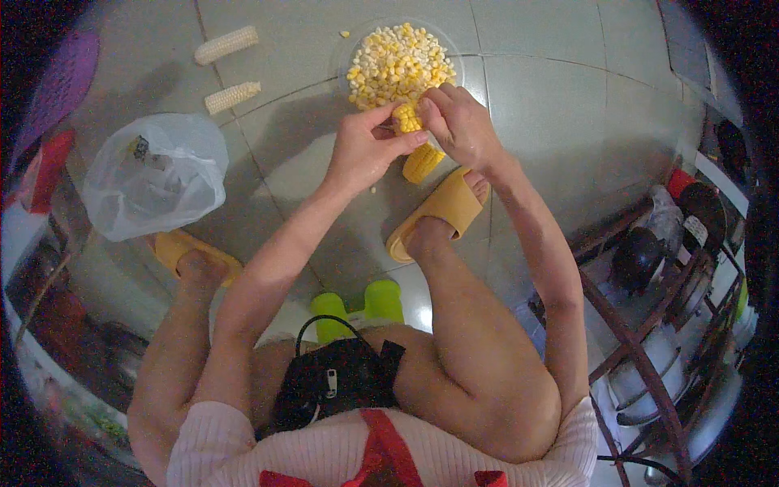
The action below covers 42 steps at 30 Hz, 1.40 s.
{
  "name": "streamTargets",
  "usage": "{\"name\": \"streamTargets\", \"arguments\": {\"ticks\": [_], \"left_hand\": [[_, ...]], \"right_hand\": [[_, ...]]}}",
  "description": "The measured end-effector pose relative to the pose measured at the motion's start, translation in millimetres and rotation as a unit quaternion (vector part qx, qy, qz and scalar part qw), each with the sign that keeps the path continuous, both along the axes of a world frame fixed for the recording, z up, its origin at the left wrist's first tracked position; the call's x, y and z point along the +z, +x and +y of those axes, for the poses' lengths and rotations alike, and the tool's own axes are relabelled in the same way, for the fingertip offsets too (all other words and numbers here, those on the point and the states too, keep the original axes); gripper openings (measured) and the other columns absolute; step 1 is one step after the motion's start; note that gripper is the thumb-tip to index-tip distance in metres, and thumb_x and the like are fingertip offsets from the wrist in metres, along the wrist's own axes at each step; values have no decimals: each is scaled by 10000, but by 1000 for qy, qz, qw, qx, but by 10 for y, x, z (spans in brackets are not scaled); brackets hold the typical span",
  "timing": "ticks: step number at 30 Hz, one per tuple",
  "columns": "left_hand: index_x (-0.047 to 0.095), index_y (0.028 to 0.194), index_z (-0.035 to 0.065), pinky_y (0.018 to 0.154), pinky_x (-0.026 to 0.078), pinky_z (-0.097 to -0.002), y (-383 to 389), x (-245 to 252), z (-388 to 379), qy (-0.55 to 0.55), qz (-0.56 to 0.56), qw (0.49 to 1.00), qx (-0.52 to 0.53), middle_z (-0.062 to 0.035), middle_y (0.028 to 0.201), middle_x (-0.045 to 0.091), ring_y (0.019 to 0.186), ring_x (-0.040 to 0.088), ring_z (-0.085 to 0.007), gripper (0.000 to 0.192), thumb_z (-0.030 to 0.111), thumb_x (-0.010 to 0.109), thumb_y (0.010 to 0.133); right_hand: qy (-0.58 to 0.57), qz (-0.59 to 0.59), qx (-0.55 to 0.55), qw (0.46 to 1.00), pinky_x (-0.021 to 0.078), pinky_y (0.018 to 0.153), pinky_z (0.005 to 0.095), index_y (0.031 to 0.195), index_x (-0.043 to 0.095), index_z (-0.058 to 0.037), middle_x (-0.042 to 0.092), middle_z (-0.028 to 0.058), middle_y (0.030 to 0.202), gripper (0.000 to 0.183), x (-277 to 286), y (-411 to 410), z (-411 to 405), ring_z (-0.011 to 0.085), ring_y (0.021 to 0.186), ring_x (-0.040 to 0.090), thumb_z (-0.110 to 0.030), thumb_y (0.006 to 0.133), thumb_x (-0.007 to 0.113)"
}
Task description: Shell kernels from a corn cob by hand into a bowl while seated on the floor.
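Observation:
Pinched between the thumb and fingers of my left hand is a short piece of yellow corn cob, its kernels facing up. My right hand grips the same piece from the right, thumb against its side and fingers curled. Just beyond both hands, a clear round bowl holds a heap of loose yellow and white corn kernels. Another piece of yellow corn cob sits below my hands, near the right slipper. Two stripped, pale corn cobs lie apart on the tiles at upper left.
A white plastic bag stands on the tiled floor at left, by a yellow slipper. The other slipper is under my right forearm. At right, a metal rack holds cookware. A purple perforated basket edges the left.

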State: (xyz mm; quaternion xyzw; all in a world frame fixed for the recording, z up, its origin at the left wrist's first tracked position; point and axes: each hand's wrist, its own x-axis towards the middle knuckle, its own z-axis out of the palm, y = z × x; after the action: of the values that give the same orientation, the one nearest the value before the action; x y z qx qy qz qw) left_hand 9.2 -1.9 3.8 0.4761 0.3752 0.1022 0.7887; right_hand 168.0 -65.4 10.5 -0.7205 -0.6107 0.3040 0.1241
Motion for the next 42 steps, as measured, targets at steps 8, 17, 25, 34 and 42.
{"name": "streamTargets", "arguments": {"ticks": [8,17,25,34,42], "left_hand": [[532,1043,-47,612,485,-218,61,33,23,-6,6,1000,-22,-69,850,587,698,566,-97,389,93,681,711],[468,1149,-26,665,508,-236,45,-13,-32,-10,10,1000,20,-98,935,574,772,597,-147,514,41,682,688],[461,1150,-46,642,495,-220,47,-62,-33,-18,3,999,28,-84,906,583,721,584,-111,508,56,677,702],[488,1113,-63,604,483,-210,61,-71,-75,-70,-19,996,56,-57,825,587,694,573,-91,461,70,675,713],[474,1108,-90,603,478,-209,48,-80,-98,-1,8,999,34,-71,823,588,698,578,-97,472,80,675,717]], "right_hand": [[-63,78,-213,972,431,691,428,866,574,-15,587,176,757,477,-61,7,-7,371,744,555,-406,882,301],[-68,169,-75,980,435,745,395,1028,575,-39,595,180,824,508,-6,54,25,325,797,567,-468,856,364],[-62,41,-47,996,429,744,413,908,573,-57,567,157,832,418,-34,7,8,327,841,536,-388,883,319],[-93,-6,-48,994,447,691,433,830,591,-47,593,169,810,436,-12,-13,78,345,789,564,-391,856,325],[-126,-11,-64,990,444,678,450,832,592,-72,594,179,779,406,-40,-6,81,365,743,568,-389,840,339]]}}
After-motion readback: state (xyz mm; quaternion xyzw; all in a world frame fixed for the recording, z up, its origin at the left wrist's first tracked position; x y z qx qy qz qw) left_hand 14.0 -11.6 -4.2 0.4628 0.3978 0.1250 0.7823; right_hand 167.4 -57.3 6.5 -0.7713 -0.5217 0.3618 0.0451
